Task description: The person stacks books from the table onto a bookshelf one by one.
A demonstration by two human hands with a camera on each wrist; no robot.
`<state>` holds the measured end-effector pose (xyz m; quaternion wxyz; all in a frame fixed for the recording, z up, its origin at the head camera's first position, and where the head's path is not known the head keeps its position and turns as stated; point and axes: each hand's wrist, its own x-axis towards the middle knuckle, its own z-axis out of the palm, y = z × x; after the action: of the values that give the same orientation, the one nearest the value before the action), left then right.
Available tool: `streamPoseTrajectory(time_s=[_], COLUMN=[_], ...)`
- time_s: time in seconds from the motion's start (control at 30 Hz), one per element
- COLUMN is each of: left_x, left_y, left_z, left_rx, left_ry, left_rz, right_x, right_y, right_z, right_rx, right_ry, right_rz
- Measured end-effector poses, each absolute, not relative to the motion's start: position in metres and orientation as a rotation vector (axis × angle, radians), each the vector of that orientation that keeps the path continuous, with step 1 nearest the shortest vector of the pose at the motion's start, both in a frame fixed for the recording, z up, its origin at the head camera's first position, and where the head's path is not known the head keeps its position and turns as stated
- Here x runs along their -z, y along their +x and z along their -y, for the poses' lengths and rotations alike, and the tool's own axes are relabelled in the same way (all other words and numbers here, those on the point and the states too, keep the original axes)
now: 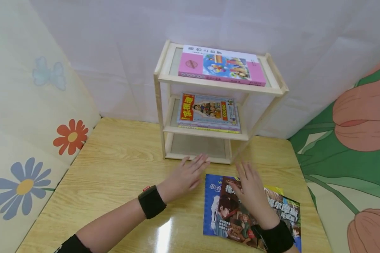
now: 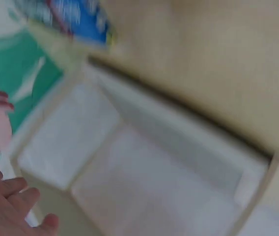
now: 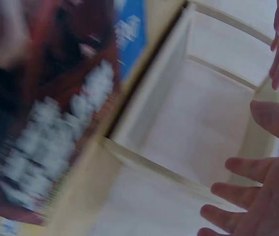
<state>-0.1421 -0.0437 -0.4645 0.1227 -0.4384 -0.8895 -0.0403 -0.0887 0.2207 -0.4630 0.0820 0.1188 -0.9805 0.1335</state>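
In the head view a three-tier wooden shelf (image 1: pixel 196 160) stands on the table. My left hand (image 1: pixel 187 174), its fingers extended, is in front of the bottom tier and holds nothing. My right hand (image 1: pixel 253 193) is over a brown comic book (image 1: pixel 228 225), fingers spread and slightly blurred, with nothing in its grip. That comic lies on a blue book (image 1: pixel 209 211) at the right front. A pink book (image 1: pixel 194 65) lies flat on the top tier. Books with a red-and-blue cover (image 1: pixel 206 109) lie on the middle tier. Both wrist views show the hands with fingers extended.
The wooden table (image 1: pixel 120 151) has a white cloth (image 1: pixel 120 42) behind it. Flower-patterned panels stand on the left (image 1: pixel 9 123) and right (image 1: pixel 351 168). The bottom tier's grey board (image 1: pixel 196 146) shows between the shelf posts.
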Motion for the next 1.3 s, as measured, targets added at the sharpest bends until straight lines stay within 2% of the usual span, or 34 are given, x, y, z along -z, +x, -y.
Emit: streamPoseTrajectory(time_s=[0.3, 0.5, 0.8, 1.3], left_x=[0.508, 0.517, 0.529, 0.532], left_y=[-0.106, -0.103, -0.102, -0.101], left_z=[0.023, 0.020, 0.020, 0.021], left_rx=[-0.020, -0.076, -0.106, -0.158], left_ry=[-1.475, -1.497, -1.502, -1.464], left_rz=[2.745, 2.808, 2.880, 2.889], right_x=[0.507, 0.519, 0.529, 0.540], right_y=[-0.061, -0.052, -0.046, -0.047], right_z=[-0.205, -0.192, -0.180, -0.166], right_rx=[-0.435, -0.481, -0.321, -0.327], right_ry=[0.061, -0.070, -0.203, -0.012], right_rz=[3.305, 3.393, 3.412, 3.412])
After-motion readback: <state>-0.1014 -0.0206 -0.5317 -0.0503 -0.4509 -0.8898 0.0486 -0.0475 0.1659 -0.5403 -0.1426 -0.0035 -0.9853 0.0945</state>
